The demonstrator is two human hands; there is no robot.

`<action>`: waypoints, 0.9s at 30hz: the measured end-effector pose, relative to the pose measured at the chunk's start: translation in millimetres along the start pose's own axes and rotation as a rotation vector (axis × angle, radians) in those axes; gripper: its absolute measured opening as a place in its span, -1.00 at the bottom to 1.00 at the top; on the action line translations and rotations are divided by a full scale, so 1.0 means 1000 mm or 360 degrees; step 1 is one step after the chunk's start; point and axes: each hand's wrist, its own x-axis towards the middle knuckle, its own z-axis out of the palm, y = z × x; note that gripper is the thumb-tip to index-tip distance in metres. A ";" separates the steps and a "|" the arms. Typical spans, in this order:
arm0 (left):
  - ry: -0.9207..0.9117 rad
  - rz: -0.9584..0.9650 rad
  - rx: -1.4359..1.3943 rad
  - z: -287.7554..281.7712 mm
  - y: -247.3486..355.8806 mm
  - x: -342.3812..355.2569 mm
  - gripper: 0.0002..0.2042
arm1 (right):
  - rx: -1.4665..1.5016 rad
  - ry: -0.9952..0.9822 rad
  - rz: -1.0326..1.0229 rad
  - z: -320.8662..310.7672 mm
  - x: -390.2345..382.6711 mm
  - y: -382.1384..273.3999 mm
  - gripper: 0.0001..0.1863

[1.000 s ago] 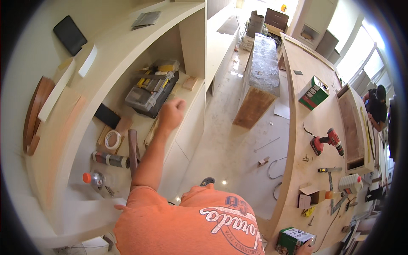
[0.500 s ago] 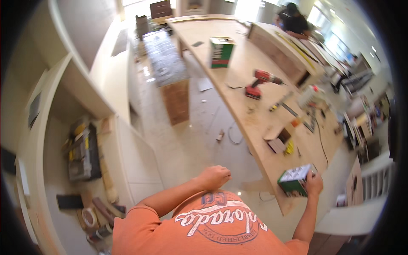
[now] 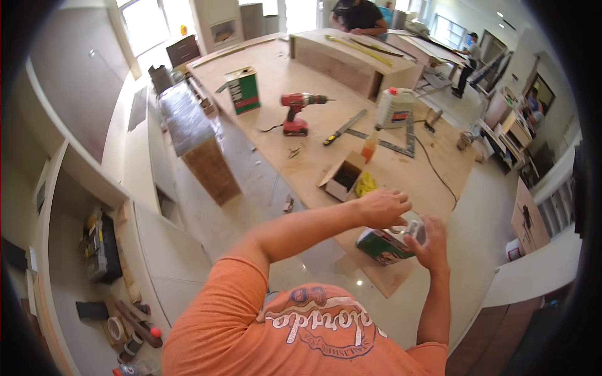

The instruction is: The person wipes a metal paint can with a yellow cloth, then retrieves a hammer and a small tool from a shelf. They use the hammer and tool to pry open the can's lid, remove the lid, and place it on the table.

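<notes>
"Where are the hands?"

"Both at the green, boxy can with a pale top (image 3: 379, 249), down on the near corner of the pale wooden bench (image 3: 401, 175). Left hand (image 3: 384, 208) comes across from the left, back up, fingers loosely bent, above the can's top!"

"Touching it?"

"Can't tell; the hand covers the spot. And here's the right hand (image 3: 433, 243) at the can's right end, thumb and fingers well parted in a curve, with a whitish piece (image 3: 419, 229) between them!"

"Clamped on it?"

"Can't say; its shape is unclear, and so is the grip. The two hands sit close beside each other, not clasped."

"What's around them?"

"Just beyond the left hand, a crumpled yellow item (image 3: 365, 183) against an open brown cardboard box (image 3: 342, 178). Farther off, a red-and-black cordless drill (image 3: 295, 114) stands upright on its battery!"
</notes>
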 end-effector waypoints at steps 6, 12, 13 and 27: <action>-0.1004 -0.0094 0.0164 0.023 -0.012 0.031 -0.49 | 0.0459 -0.0162 -0.0022 0.042 -0.039 0.054 0.23; -0.1082 -0.0012 0.0306 0.022 0.002 0.043 -0.47 | 0.1535 0.0368 0.0175 0.104 -0.054 0.069 0.30; -0.1082 -0.0014 0.0317 0.025 0.001 0.044 -0.47 | 0.1447 0.0477 0.0111 0.110 -0.051 0.068 0.26; -0.1330 -0.0339 0.0261 0.033 -0.015 0.067 -0.56 | 0.1829 0.0639 0.0282 0.118 -0.028 0.070 0.19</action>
